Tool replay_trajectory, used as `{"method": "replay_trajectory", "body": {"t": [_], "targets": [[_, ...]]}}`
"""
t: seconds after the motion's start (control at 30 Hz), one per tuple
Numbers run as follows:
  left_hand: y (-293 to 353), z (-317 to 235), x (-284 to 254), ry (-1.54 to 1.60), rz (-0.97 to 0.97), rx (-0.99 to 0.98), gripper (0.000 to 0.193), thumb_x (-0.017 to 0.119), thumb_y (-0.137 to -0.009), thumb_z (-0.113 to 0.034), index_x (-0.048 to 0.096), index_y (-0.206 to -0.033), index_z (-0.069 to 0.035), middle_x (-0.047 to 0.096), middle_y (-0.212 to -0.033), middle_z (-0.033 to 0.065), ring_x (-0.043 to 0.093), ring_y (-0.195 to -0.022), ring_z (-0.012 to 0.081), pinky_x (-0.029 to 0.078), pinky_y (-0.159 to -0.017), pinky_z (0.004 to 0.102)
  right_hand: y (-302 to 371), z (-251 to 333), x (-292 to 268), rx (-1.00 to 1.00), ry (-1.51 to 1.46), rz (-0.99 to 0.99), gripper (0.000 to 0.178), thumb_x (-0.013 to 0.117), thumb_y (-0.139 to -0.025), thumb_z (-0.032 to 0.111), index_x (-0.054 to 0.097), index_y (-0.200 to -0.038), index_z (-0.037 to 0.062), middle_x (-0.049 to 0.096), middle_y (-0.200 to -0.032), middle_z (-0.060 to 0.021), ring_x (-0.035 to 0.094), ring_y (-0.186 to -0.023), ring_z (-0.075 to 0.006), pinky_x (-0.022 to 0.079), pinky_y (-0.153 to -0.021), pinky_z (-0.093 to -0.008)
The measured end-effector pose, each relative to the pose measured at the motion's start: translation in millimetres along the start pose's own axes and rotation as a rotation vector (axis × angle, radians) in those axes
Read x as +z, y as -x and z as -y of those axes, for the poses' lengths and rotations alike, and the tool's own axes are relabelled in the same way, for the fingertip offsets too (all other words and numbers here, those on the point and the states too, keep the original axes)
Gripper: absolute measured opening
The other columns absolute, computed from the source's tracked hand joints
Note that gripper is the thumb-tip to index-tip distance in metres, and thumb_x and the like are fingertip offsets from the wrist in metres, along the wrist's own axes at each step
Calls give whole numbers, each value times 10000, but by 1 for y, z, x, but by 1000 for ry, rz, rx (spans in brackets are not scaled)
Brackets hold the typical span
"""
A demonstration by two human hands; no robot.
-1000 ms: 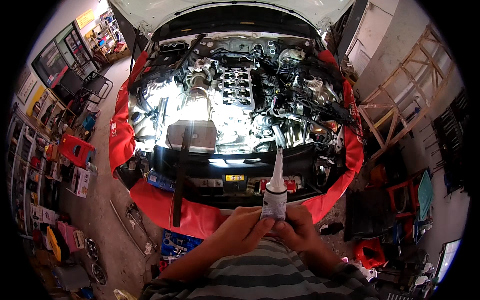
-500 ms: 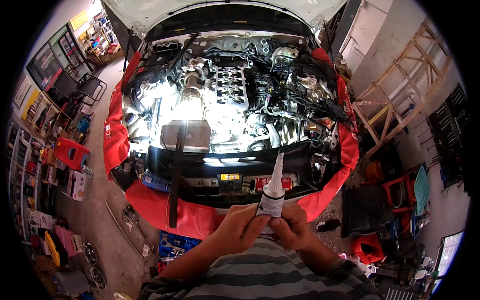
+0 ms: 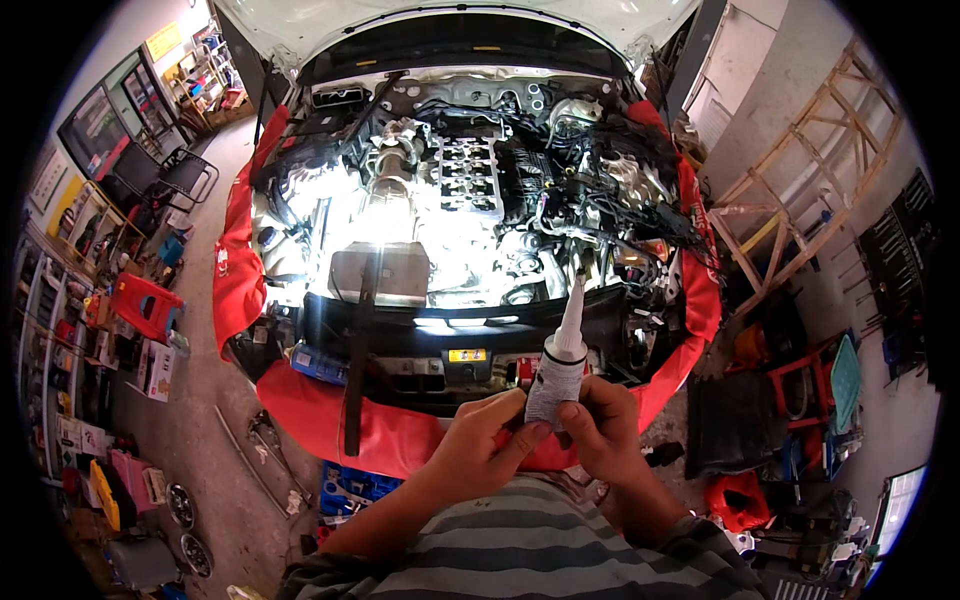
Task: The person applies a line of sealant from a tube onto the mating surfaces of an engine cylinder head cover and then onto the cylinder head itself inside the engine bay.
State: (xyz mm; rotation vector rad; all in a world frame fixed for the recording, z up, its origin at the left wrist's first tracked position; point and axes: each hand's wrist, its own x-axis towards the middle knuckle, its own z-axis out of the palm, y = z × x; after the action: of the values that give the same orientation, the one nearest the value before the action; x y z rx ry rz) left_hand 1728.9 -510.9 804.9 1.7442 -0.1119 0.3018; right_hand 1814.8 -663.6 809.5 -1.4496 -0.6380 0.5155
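The left hand [image 3: 490, 440] and right hand [image 3: 608, 430] grip one pale tube [image 3: 555, 388] between them, thumbs against its lower body, probably for a steady, two-sided hold. Its single tapered nozzle [image 3: 571, 328] points up and away, toward the engine bay [image 3: 470, 178]. Beyond, one blue can [image 3: 318, 363] and one partly hidden red can [image 3: 525, 372] lie at the car's front. One red cover [image 3: 350, 430] drapes its edges, likely shielding the paint. Two round metal discs [image 3: 181, 507] rest at far left.
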Motion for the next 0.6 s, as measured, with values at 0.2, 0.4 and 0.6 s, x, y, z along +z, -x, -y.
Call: {"method": "replay_trajectory", "body": {"t": [0.2, 0.4, 0.6], "targets": [[7, 4, 0, -32, -124, 95, 114, 650, -814, -53, 568, -853, 17, 564, -733, 138, 569, -623, 256, 447, -586, 311, 2, 3, 8, 152, -19, 15, 185, 551, -920, 139, 554, -818, -16, 525, -578, -1, 439, -506, -41, 339, -446, -215], [10, 11, 4, -164, -233, 106, 146, 677, -808, -45, 588, -904, 20, 628, -767, 98, 617, -642, 157, 477, -597, 250, 5, -8, 16, 123, -125, -48, 150, 541, -923, 111, 548, -836, -10, 547, -647, -15, 507, -570, -59, 386, -488, -210], [12, 13, 8, 464, -277, -294, 161, 631, -878, -95, 559, -947, 30, 647, -803, 53, 594, -732, 71, 489, -651, 216, 5, -29, 20, -105, 104, -1, 51, 571, -865, -24, 524, -878, -11, 560, -809, -71, 566, -671, -95, 432, -549, -219]]}}
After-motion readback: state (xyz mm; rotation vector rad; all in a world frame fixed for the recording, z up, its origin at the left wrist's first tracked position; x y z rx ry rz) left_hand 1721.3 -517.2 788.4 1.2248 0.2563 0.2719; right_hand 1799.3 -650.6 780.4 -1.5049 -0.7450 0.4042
